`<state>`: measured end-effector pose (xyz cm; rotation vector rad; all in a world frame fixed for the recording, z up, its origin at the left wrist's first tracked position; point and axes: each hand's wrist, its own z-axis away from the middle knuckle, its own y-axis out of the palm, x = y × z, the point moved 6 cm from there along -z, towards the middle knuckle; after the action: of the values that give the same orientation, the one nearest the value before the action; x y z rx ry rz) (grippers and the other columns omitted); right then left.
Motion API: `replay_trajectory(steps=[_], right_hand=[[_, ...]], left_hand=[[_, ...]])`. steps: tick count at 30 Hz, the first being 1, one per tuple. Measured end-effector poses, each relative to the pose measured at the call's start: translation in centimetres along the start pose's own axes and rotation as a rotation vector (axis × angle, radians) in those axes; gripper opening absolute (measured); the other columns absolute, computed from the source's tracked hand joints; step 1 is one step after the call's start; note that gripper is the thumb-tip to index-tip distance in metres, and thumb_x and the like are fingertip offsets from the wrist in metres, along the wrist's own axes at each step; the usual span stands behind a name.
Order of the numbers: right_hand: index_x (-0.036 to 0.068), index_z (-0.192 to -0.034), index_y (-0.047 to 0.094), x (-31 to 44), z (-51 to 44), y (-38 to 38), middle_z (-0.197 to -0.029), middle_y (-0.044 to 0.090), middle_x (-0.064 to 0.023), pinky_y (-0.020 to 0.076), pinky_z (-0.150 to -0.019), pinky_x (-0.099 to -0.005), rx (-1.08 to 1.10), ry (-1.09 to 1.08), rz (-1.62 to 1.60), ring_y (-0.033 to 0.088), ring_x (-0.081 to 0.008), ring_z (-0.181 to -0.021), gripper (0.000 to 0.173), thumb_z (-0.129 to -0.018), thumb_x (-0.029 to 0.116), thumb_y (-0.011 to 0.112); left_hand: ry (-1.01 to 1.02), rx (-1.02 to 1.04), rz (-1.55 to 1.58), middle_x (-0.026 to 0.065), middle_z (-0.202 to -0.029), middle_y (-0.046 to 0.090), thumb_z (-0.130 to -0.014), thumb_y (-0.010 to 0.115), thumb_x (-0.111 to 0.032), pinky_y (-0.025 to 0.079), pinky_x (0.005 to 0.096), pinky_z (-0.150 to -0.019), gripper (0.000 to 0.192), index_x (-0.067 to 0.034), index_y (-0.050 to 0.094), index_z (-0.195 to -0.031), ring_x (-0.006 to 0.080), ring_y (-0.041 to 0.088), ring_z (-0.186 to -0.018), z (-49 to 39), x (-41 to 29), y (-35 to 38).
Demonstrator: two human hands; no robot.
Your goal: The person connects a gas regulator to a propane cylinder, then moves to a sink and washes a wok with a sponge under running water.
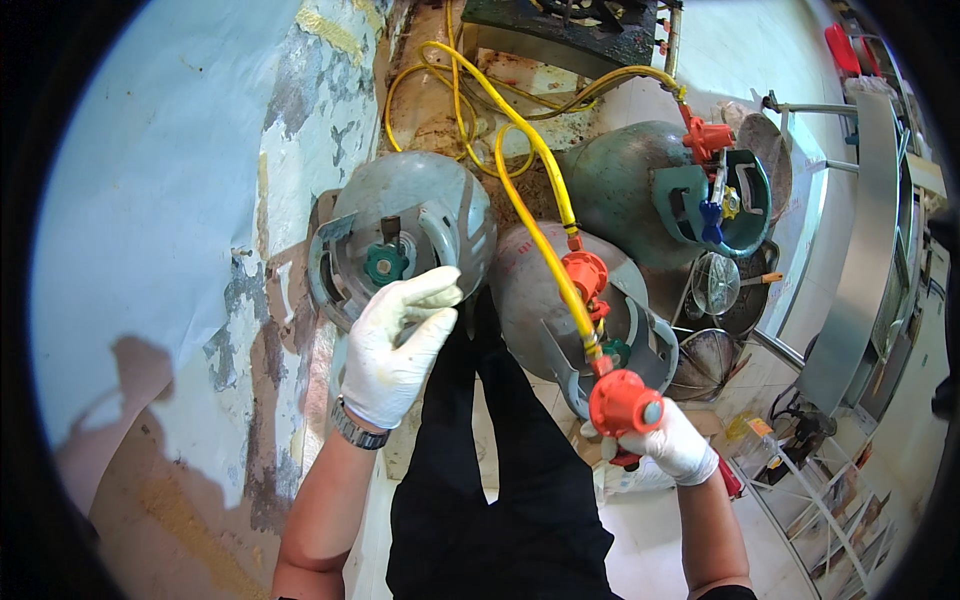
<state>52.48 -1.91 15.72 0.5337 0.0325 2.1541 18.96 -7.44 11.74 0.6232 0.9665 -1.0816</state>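
Observation:
My right hand (pixel 681 444), in a white glove, grips a red gas regulator (pixel 621 405) joined to a yellow hose (pixel 545 244). It hangs in front of the middle gas cylinder (pixel 525 292), whose valve carries another red regulator (pixel 585 273) and a green handwheel (pixel 616 352). My left hand (pixel 394 349), gloved too and wearing a metal-band watch (pixel 355 429), is raised before the left grey cylinder (pixel 412 180). Its thumb and fingers are slightly apart with nothing visible between them. That cylinder has a green valve handwheel (pixel 385 264) and a brass outlet (pixel 391 227) with no regulator on it.
A green cylinder (pixel 615 184) lies tilted at right, bearing a red regulator (pixel 707 139) and blue lever (pixel 711 219). Yellow hoses loop towards a dirty stove (pixel 559 34). A peeling wall (pixel 277 187) borders the left. Strainers (pixel 715 283) and a wire rack (pixel 817 495) stand at right.

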Motion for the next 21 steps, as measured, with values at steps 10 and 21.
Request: replay_trajectory(steps=[10, 21], right_hand=[[0.0, -0.13, 0.071, -10.2, 0.3, -3.7, -0.106, 0.076, -0.0044, 0.0574, -0.096, -0.0347, -0.144, 0.059, 0.21, 0.069, -0.0141, -0.097, 0.036, -0.097, 0.012, 0.067], [0.001, -0.112, 0.071, -7.7, 1.1, -0.3, -0.095, 0.078, -0.018, 0.0622, -0.084, -0.0428, -0.649, -0.194, 0.75, 0.078, -0.0351, -0.09, 0.031, -0.092, 0.023, 0.081]], left_hand=[[-0.04, -0.093, 0.057, 0.0103, -0.124, 0.077, -0.106, 0.069, -0.001, 0.059, 0.0296, -0.101, 0.034, 0.003, 0.07, -0.14, 0.0137, 0.074, -0.109, 1.0, 2.5, -1.4], [0.036, -0.348, -0.022, 0.0107, -0.123, 0.077, -0.107, 0.066, 0.0, 0.06, 0.0302, -0.097, 0.03, 0.002, 0.073, -0.136, 0.0148, 0.073, -0.108, 3.0, 3.8, -7.3]])
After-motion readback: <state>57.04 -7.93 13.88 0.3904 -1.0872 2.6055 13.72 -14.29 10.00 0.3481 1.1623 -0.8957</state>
